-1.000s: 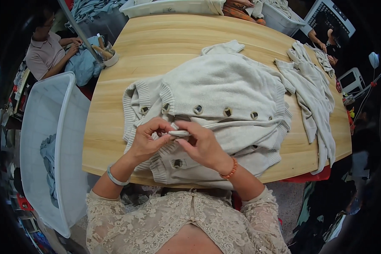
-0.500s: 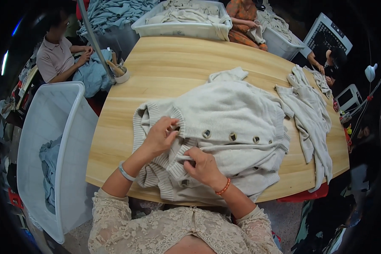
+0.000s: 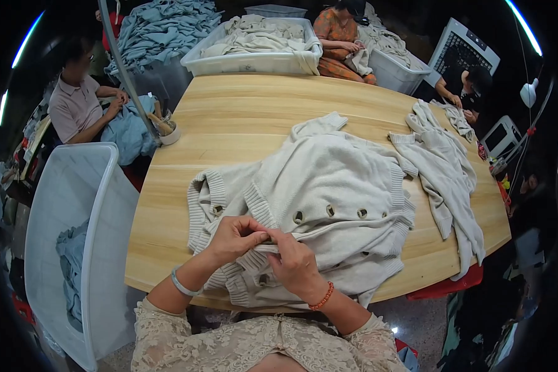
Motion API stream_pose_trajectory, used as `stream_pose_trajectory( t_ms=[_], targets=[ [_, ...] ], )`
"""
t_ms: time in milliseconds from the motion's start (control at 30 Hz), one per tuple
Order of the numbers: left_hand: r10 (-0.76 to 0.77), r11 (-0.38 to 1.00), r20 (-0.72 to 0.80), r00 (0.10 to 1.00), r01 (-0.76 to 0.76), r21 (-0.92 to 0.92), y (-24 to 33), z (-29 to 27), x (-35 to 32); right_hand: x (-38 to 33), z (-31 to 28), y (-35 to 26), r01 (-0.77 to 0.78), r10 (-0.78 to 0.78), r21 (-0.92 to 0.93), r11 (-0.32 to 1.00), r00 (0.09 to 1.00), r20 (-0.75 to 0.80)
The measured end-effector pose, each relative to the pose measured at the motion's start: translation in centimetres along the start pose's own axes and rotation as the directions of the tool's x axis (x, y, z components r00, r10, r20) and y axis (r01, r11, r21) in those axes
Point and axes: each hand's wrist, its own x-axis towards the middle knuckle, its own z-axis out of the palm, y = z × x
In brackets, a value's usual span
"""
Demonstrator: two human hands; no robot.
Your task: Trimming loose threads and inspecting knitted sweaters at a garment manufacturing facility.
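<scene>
A cream knitted cardigan with dark buttons and ribbed edges lies spread on the wooden table before me. Over its near left part my two hands meet. My left hand pinches the ribbed button edge, thumb against fingers. Just to the right, my right hand is closed on the same ribbed edge, its fingertips touching those of the left. Whatever lies between the fingertips is too small to make out. Several buttons run in a row to the right of my hands.
More cream knitwear lies at the table's right. A white bin with blue-grey garments stands at the left. Beyond the table's far edge is a tub of cream knits. A cup of tools sits by a metal pole. Several people work around.
My left hand has moved down and right from the upper ribbed edge to meet my right hand. The view has tilted up slightly.
</scene>
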Motion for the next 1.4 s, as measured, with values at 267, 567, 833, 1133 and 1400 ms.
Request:
stream_pose_trajectory(
  t_ms=[267, 567, 833, 1133, 1400],
  targets=[
    [0.129, 0.939, 0.195, 0.972, -0.183, 0.29, 1.3, 0.3, -1.3, -1.2, -0.3, 2.1, 0.023, 0.0, -0.14, 0.99, 0.987, 0.162],
    [0.421, 0.65, 0.108, 0.901, -0.383, 0.657, 0.2, 1.6, -1.8, -0.3, -0.7, 2.7, -0.066, 0.041, 0.1, 0.993, 0.971, 0.237],
    [0.395, 0.708, 0.02, 0.918, -0.318, 0.63, 0.1, 1.4, -1.1, 0.0, -0.5, 2.9, -0.076, 0.053, 0.196, 0.978, 0.991, 0.121],
    [0.297, 0.827, -0.013, 0.955, -0.25, 0.504, 0.4, -0.4, -0.6, 0.4, -2.6, 2.8, -0.132, 0.075, 0.255, 0.958, 0.972, 0.221],
    [0.687, 0.228, 0.161, 0.709, -0.421, 0.878, 2.8, 2.5, 2.3, -0.9, -3.7, 3.4, -0.073, 0.101, -0.199, 0.977, 0.986, 0.132]
  ],
)
